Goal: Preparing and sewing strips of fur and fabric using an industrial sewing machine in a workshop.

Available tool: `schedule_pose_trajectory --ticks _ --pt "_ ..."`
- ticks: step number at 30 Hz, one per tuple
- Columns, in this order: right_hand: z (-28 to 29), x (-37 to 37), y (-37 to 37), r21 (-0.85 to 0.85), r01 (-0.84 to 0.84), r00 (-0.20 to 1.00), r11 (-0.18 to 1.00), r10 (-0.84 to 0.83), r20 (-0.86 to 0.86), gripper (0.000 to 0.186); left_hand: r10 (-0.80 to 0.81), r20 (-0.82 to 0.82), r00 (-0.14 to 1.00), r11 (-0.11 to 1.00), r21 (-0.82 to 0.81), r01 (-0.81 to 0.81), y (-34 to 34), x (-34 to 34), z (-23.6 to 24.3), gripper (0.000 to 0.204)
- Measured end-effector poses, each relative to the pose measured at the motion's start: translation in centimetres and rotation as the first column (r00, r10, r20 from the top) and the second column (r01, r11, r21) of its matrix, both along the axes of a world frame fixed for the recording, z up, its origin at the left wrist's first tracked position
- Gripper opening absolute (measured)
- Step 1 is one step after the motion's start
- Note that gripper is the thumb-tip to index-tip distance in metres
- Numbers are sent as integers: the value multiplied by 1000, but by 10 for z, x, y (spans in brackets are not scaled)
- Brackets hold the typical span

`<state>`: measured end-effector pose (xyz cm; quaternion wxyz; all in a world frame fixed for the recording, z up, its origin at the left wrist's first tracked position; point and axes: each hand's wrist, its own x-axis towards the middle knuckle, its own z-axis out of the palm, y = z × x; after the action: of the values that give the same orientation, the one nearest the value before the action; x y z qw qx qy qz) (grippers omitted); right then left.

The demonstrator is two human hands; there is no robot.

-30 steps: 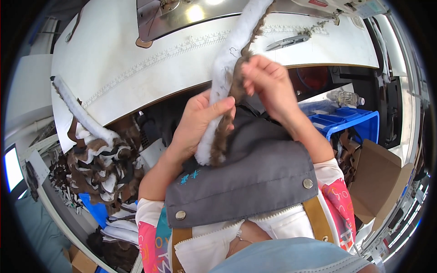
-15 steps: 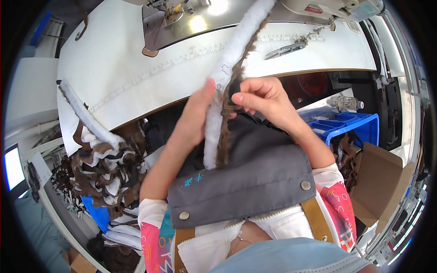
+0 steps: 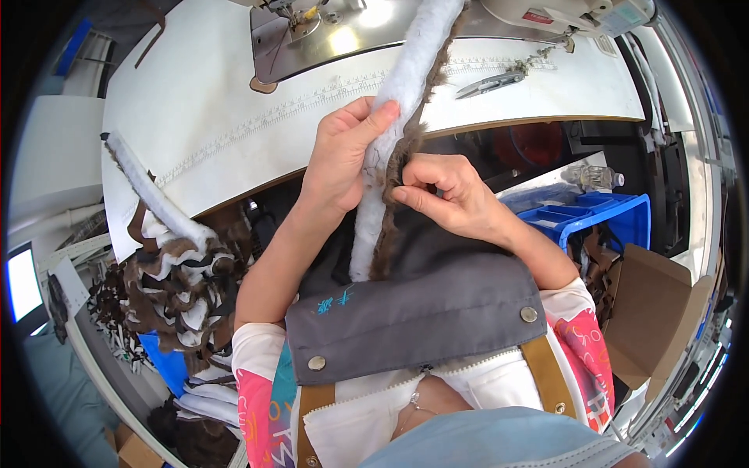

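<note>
A long fur strip [image 3: 413,66], white on one face with brown fur along its right edge, runs from the sewing machine's bed down to my apron [image 3: 413,312]. My left hand [image 3: 347,152] is closed around the strip's left side, thumb lying on the white face. A little lower, the fingers of my right hand [image 3: 449,191] pinch the brown fur edge. The fingertips are partly buried in the fur, so anything small between them is hidden.
The sewing machine [image 3: 320,43] stands at the table's far side, with thread snips [image 3: 490,84] before it. Another strip [image 3: 152,191] hangs off the left edge above piled fur pieces [image 3: 183,288]. At right are a blue crate [image 3: 624,214], a plastic bottle [image 3: 597,178] and a cardboard box [image 3: 655,304].
My left hand has moved up the strip, its thumb now resting higher on the white face. My right hand has dropped slightly along the brown edge, still pinching.
</note>
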<state>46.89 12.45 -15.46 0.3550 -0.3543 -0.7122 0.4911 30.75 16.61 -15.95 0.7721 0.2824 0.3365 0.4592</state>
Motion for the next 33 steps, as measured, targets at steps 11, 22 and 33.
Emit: schedule_pose_trajectory --ticks 11,22,33 --pt "-1 4 3 -222 109 994 969 -112 -2 16 166 -261 951 971 212 -111 -10 6 1 34" --pt "-20 -10 5 162 194 981 967 -192 -27 10 -48 -685 727 926 242 290 -25 -27 11 42" --pt "-7 0 13 -494 -60 881 867 -187 -435 11 -127 -705 698 815 326 478 -18 -31 15 53"
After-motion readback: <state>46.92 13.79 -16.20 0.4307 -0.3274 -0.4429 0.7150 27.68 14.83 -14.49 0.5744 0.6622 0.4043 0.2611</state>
